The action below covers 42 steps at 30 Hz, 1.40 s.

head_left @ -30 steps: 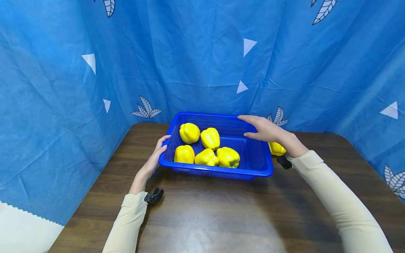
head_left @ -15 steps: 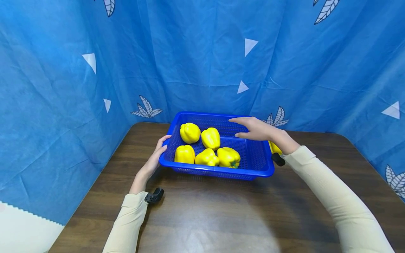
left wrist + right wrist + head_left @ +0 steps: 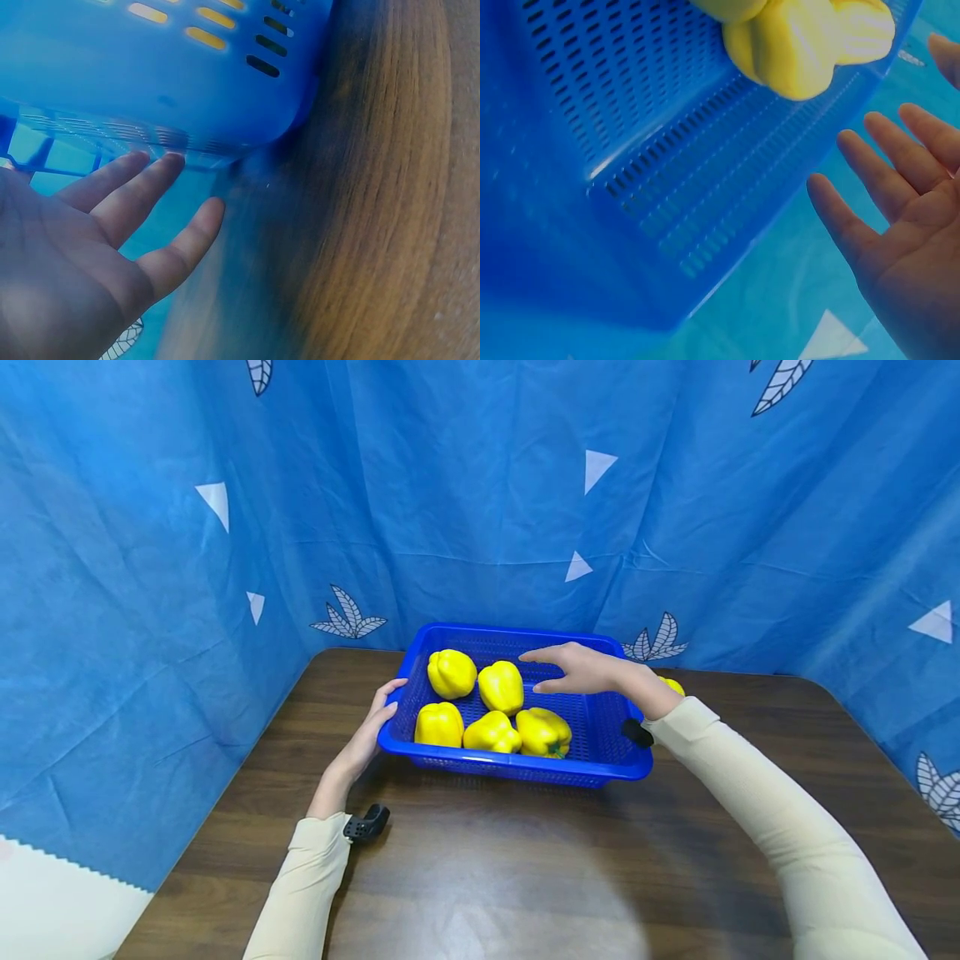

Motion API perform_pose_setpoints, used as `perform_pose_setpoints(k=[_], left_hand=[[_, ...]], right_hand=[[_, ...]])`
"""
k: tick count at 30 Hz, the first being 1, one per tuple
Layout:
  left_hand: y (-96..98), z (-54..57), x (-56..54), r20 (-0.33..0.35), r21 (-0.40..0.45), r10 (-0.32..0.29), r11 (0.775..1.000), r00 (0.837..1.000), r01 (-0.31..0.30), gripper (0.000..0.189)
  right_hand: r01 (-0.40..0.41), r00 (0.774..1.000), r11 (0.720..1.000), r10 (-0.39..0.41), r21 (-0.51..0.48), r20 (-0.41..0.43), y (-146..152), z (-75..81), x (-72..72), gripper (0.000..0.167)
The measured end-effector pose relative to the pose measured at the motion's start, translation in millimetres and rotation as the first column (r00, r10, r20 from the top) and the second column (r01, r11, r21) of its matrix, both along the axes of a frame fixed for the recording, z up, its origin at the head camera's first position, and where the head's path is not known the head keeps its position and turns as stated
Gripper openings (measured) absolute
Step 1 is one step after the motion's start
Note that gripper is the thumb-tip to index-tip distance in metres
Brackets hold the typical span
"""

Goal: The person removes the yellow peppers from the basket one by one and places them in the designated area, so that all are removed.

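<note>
Right hand [image 3: 581, 669] shifted left — over basket [image 3: 517, 762], wood-grain table [image 3: 465, 852], blue curtain [image 3: 465, 485] (leaf-printed)

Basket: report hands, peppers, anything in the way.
Left hand at left rim of basket. Right hand over basket, holding nothing. Five peppers inside; sixth pepper outside, partly hidden. No obstruction seen.

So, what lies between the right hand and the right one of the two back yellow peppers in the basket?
In the head view, only a narrow bare stretch of the blue basket shows between the right hand and that yellow pepper.
</note>
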<state>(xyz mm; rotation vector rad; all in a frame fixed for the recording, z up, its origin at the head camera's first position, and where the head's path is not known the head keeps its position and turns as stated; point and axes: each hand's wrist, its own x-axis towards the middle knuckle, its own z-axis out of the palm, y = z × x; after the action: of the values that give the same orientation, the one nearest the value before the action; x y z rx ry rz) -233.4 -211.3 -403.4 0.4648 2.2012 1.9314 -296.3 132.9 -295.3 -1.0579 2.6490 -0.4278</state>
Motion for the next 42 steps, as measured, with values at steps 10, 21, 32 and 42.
perform_pose_setpoints(k=[10,21,32,42], left_hand=[[0.1,-0.2,-1.1,0.006,-0.014,0.004,1.000,1.000,-0.004,0.051],[-1.6,-0.8,-1.7,-0.009,-0.017,-0.001,1.000,1.000,0.000,0.051],[0.0,-1.4,-1.4,-0.007,-0.025,0.001,1.000,1.000,-0.002,0.051],[0.7,-2.4,0.0,-0.003,-0.016,0.007,1.000,1.000,-0.007,0.050]], right_hand=[[-0.043,0.995,0.999,0.042,0.007,0.096,-15,-12.7,-5.4,0.059],[-0.056,0.981,0.998,0.054,0.009,0.189,-22,-19.5,-1.8,0.060],[-0.074,0.973,0.997,0.073,-0.004,0.221,-22,-38.6,2.5,0.057],[-0.124,0.948,0.990,0.139,-0.071,0.286,-22,-45.1,3.7,0.051]])
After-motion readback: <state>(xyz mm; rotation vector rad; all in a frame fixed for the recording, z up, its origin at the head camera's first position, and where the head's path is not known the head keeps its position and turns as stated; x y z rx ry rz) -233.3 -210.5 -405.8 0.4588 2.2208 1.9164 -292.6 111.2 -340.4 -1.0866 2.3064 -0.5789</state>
